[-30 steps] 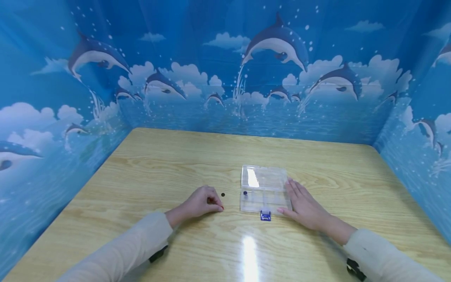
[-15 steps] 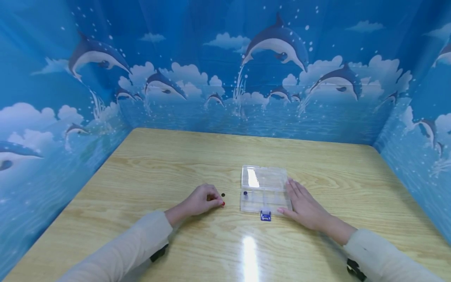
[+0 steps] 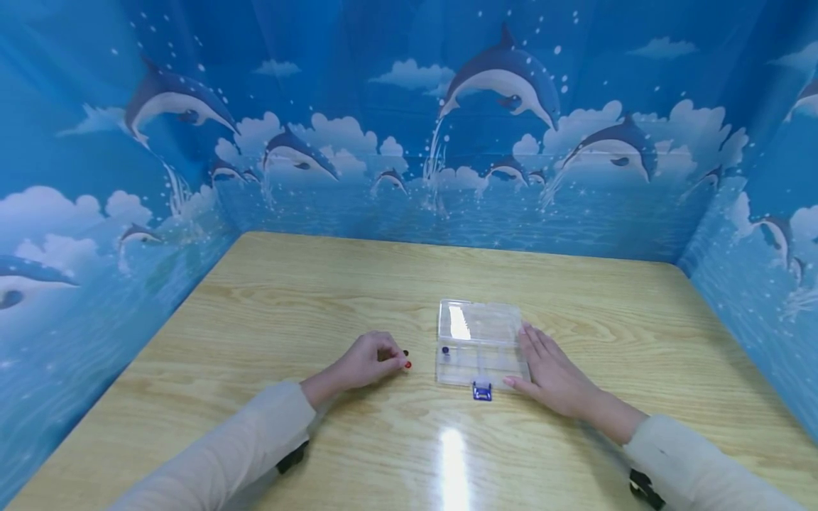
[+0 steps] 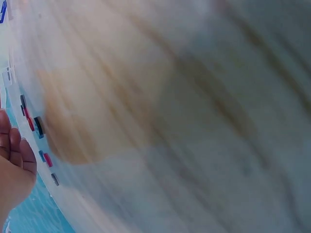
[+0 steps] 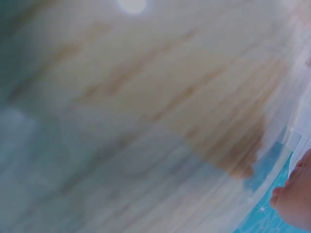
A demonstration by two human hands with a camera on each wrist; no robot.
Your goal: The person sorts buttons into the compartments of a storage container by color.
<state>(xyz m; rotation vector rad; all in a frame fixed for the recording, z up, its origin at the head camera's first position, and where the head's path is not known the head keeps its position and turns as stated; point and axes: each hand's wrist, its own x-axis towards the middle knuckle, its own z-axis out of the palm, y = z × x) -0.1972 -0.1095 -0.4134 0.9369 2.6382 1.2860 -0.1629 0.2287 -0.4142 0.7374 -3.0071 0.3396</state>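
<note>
My left hand [image 3: 371,360] pinches a small red disc [image 3: 408,365] between thumb and forefinger, just above the table. Partly behind the fingertips lies a small dark disc [image 3: 405,353]. To the right is a clear plastic compartment box [image 3: 501,367], its clear lid [image 3: 492,323] laid back and its blue latch [image 3: 482,392] facing me. One dark disc [image 3: 445,350] sits in the box's back-left compartment. My right hand [image 3: 554,375] rests against the box's right side, fingers straight and thumb at the front corner. In the left wrist view, my left hand [image 4: 17,170] shows only at the edge.
The left wrist view shows several small dark, red and blue pieces [image 4: 38,126] on the table; my left hand covers most of them in the head view. The wood-grain table [image 3: 319,284] is bounded by a blue dolphin-print curtain [image 3: 383,106].
My left hand has moved slightly away from me and to the right, and the red disc shows more clearly at its fingertips. The right hand and the box have stayed put.
</note>
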